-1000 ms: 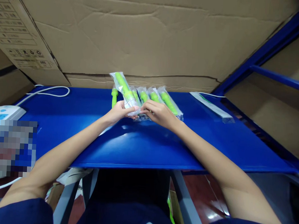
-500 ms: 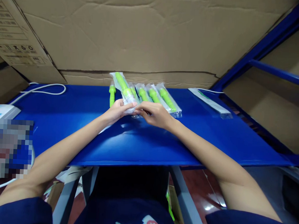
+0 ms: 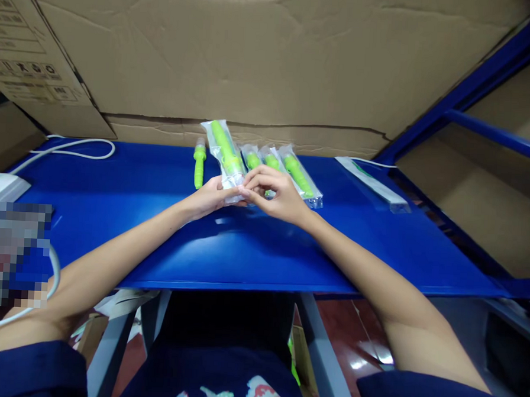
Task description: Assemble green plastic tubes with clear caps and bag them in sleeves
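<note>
My left hand point(image 3: 209, 197) is closed on the near end of a clear plastic bag point(image 3: 214, 138) with a bright green stick point(image 3: 227, 148) inside. This bagged stick has a ribbed handle pointing away from me and a clear head near my fingers. The fingertips of my right hand point(image 3: 276, 193) pinch the bag's near end beside my left thumb. Several more bagged green sticks point(image 3: 298, 175) lie in a row on the table, partly hidden behind my right hand. An unbagged green stick point(image 3: 199, 164) with a clear cap lies to the left.
Flat plastic bags point(image 3: 372, 183) lie on the right of the blue table point(image 3: 244, 256). On the left are a white power strip point(image 3: 3, 188) and a looped white cable point(image 3: 83, 155). A cardboard wall point(image 3: 254, 56) closes the back; a blue metal frame point(image 3: 482, 124) rises at right.
The fingers of my right hand have lifted and arched, with the tips still at the bag's near end. The bagged stick has shifted slightly right. The view has tilted a little.
</note>
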A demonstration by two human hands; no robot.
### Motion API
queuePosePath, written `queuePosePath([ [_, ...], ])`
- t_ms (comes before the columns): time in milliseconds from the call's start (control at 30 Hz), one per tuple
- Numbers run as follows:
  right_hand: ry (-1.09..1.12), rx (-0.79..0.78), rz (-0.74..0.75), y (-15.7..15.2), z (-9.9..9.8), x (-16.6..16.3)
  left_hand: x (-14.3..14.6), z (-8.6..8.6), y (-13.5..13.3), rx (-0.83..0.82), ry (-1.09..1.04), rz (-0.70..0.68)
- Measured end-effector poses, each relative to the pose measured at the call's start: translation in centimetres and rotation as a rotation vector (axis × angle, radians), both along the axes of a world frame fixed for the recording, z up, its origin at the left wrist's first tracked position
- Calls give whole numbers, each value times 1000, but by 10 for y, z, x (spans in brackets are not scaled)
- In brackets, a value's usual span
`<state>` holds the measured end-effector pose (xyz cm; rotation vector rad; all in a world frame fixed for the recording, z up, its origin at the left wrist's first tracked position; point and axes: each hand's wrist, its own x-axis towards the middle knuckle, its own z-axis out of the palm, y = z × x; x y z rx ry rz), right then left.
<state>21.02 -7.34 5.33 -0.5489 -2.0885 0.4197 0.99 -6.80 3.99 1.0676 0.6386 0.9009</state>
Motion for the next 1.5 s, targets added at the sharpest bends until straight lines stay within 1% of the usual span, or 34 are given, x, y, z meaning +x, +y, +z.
queuePosePath([
  [100, 33, -147, 13, 0, 1, 0, -1, -2, 1, -11, -6, -26],
  [167, 41, -216, -9, 0, 0, 0, -1, -4, 2, -9, -15, -44],
  [300, 62, -264, -83, -1, 1, -2, -2, -4, 4, 7, -53, -68],
  [467, 79, -294, -69, -1, 3, -3, -1, -3, 2, 33, -52, -82],
  [600, 150, -436, -56, 2, 2, -1, 0, 0, -2, 36, -46, -107],
  [667, 131, -489, -64, 3, 3, 1, 1, 1, -3, 38, -35, -96],
  [733, 84, -510, -84, 5, 4, 2, 1, 0, -3, 42, -20, -83],
  [833, 40, -537, -108, 5, 6, 4, 2, -2, -2, 56, 22, -115],
  [967, 27, -629, -60, 5, 8, 5, 1, -7, 0, 91, 44, -166],
  [1100, 36, -740, 4, 7, 9, 8, -1, -11, 5, 63, 28, -225],
  [1233, 27, -748, 24, 7, 9, 8, -2, -10, 7, 56, 56, -268],
  [1400, 26, -692, -30, 11, 5, 7, -1, -3, 1, 92, 136, -217],
  [1500, 43, -698, -48, 13, 4, 8, -2, 1, -2, 107, 150, -191],
])
